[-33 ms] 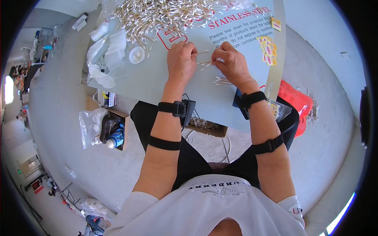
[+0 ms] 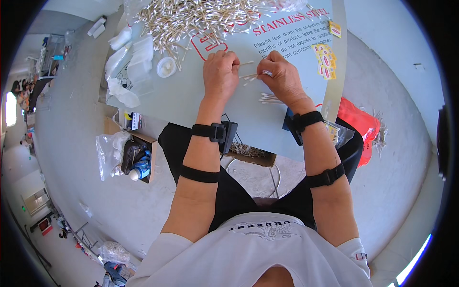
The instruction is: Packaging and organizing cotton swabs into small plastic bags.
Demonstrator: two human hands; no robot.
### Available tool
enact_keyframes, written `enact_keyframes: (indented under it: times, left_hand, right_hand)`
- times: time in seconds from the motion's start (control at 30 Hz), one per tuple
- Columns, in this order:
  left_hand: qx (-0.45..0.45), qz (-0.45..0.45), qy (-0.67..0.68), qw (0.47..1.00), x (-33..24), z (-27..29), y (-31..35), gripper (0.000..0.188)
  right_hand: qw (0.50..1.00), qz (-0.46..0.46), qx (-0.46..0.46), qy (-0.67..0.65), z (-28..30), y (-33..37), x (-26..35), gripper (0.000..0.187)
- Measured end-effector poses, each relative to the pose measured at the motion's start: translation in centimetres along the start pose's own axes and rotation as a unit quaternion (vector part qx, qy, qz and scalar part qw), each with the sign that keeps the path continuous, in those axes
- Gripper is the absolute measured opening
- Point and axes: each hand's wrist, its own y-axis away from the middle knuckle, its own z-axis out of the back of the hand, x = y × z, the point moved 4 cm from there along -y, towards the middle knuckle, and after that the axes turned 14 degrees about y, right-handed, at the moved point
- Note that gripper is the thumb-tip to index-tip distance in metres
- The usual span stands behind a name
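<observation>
My left hand (image 2: 221, 76) is closed over the table, its fingertips pinching a cotton swab (image 2: 247, 62) whose white tip points right. Just beside it, my right hand (image 2: 282, 79) is closed on a few cotton swabs (image 2: 249, 77), their tips sticking out to the left. Part of that bunch is hidden by the fingers. Below my right wrist lies a small row of loose cotton swabs (image 2: 270, 98) on the table sheet. Beyond both hands spreads a large heap of cotton swabs (image 2: 191, 21) with wooden sticks and white ends.
Left of my hands stand a small round white tub (image 2: 166, 67) and clear plastic bags (image 2: 142, 52). Yellow-and-red labels (image 2: 327, 62) lie at the table's right side. A cardboard box (image 2: 251, 154) of swabs sits below the near edge; a red bag (image 2: 362, 134) is at right.
</observation>
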Motion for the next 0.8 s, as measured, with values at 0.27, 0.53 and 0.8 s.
enact_keyframes:
  times: [0.27, 0.53, 0.8]
  left_hand:
    - [0.026, -0.036, 0.017, 0.999, -1.6, -1.9, 0.2, 0.011]
    - [-0.007, -0.047, 0.114, 0.992, -3.2, -3.1, 0.0, 0.009]
    - [-0.072, 0.022, -0.076, 0.994, 4.5, 3.1, -4.7, 0.031]
  right_hand:
    - [1.0, 0.011, 0.0, 0.008, 0.4, 0.5, -0.1, 0.014]
    - [0.999, -0.039, 0.016, 0.024, 2.9, 4.4, -1.6, 0.012]
    - [0.992, -0.103, 0.016, -0.067, 4.1, 0.5, 0.3, 0.015]
